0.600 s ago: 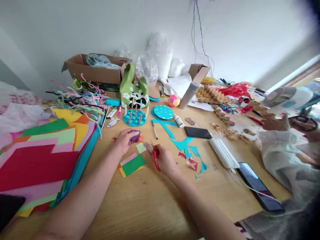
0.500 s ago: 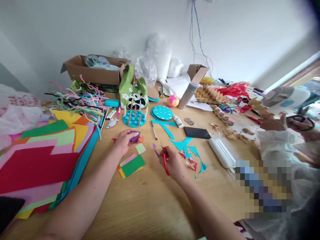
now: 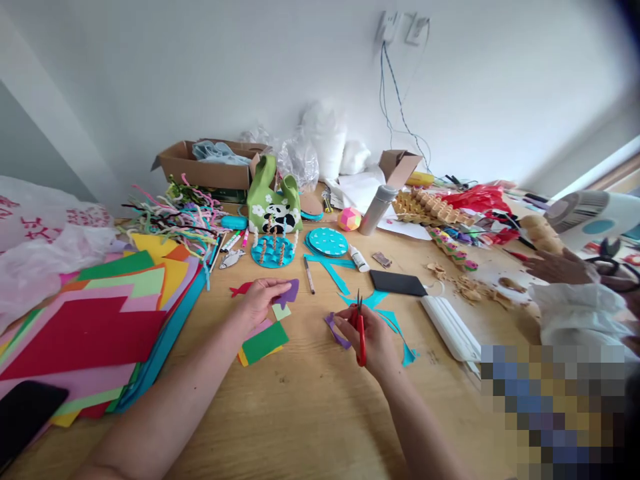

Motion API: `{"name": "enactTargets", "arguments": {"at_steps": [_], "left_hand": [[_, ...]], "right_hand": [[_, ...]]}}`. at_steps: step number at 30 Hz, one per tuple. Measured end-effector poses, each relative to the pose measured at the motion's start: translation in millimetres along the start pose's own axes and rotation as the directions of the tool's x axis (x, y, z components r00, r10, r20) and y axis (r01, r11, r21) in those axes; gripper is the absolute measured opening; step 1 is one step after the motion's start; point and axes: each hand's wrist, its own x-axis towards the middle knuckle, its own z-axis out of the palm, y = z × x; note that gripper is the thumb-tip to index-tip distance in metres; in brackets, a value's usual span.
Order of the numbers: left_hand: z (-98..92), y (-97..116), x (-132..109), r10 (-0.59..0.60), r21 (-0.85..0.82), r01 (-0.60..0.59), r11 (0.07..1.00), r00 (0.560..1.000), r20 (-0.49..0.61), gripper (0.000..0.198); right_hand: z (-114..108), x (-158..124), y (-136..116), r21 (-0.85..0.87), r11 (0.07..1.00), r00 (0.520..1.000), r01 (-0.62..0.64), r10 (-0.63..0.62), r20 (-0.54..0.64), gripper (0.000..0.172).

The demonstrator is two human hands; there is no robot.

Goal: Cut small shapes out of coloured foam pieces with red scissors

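My left hand pinches a small purple cut-out above the table, fingers closed on its edge. A red cut-out lies just beyond that hand, partly hidden by it. Below are a pale green square and a small stack of coloured pieces with a green rectangle on top. Red-handled scissors are in my right hand, their blades pointing away from me. At that hand's fingertips is a thin purple scrap; whether it is gripped or only touched is unclear.
Coloured sheets are piled at left beside a phone. Blue offcuts, a pen, a glue bottle and a black flat object lie ahead. Another person's hand is at right.
The purple cut-out has turned to face me more openly in my left hand. My right hand has moved right with the scissors, and the purple scrap has shifted right and nearer.
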Motion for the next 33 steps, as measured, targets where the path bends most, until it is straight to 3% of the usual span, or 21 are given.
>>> {"name": "enactTargets", "arguments": {"at_steps": [2, 5, 8, 10, 12, 13, 15, 18, 21, 23, 29, 33], "left_hand": [[9.4, -2, -7, -0.027, 0.075, 0.021, 0.997, 0.997, 0.075, 0.034], [13.6, 2, -17, -0.01, 0.226, -0.03, 0.974, 0.984, 0.176, 0.032], [-4.5, 12, -23, 0.055, 0.357, -0.101, 0.929, 0.989, 0.138, 0.029], [-27.4, 16, -27, 0.182, 0.483, -0.174, 0.858, 0.983, 0.032, 0.027], [-52.4, 15, -30, 0.403, 0.681, -0.246, 0.69, 0.912, -0.079, 0.024], [-63.6, 11, -31, 0.518, 0.779, -0.255, 0.573, 0.849, -0.102, 0.026], [-80.2, 2, -30, 0.668, 0.913, -0.22, 0.344, 0.741, -0.074, 0.031], [-88.8, -12, -24, 0.746, 0.973, -0.217, 0.081, 0.66, 0.085, 0.035], [-86.1, -16, -18, 0.788, 0.978, -0.21, -0.012, 0.6, 0.138, 0.033], [-84.0, -15, -16, 0.785, 0.977, -0.21, -0.046, 0.597, 0.165, 0.028], [-85.4, -13, -13, 0.689, 0.963, -0.249, -0.103, 0.681, 0.249, 0.033], [-86.7, -14, -12, 0.687, 0.958, -0.268, -0.102, 0.678, 0.263, 0.047]], "right_hand": [[6, 4, -6, 0.083, 0.996, 1.0, 0.024, -0.025, 0.01, 0.041], [15, 7, -2, 0.153, 0.984, 0.993, 0.093, -0.08, -0.091, 0.045], [22, 4, 10, 0.236, 0.967, 0.989, 0.1, -0.071, -0.131, 0.046], [26, 0, 17, 0.249, 0.964, 0.991, 0.092, -0.064, -0.117, 0.044], [29, -4, 20, 0.237, 0.965, 0.989, 0.113, -0.086, -0.12, 0.041], [30, -6, 20, 0.212, 0.967, 0.985, 0.142, -0.116, -0.128, 0.039], [33, -11, 19, 0.184, 0.964, 0.978, 0.192, -0.173, -0.112, 0.033], [37, -17, 20, 0.174, 0.95, 0.965, 0.26, -0.247, -0.091, 0.026], [43, -20, 25, 0.132, 0.952, 0.96, 0.277, -0.28, -0.002, 0.022], [46, -20, 29, 0.125, 0.953, 0.96, 0.277, -0.28, 0.007, 0.022], [53, -19, 29, 0.12, 0.957, 0.964, 0.262, -0.265, 0.006, 0.023], [47, -19, 25, 0.012, 0.95, 0.95, 0.312, -0.312, -0.005, 0.019]]}}
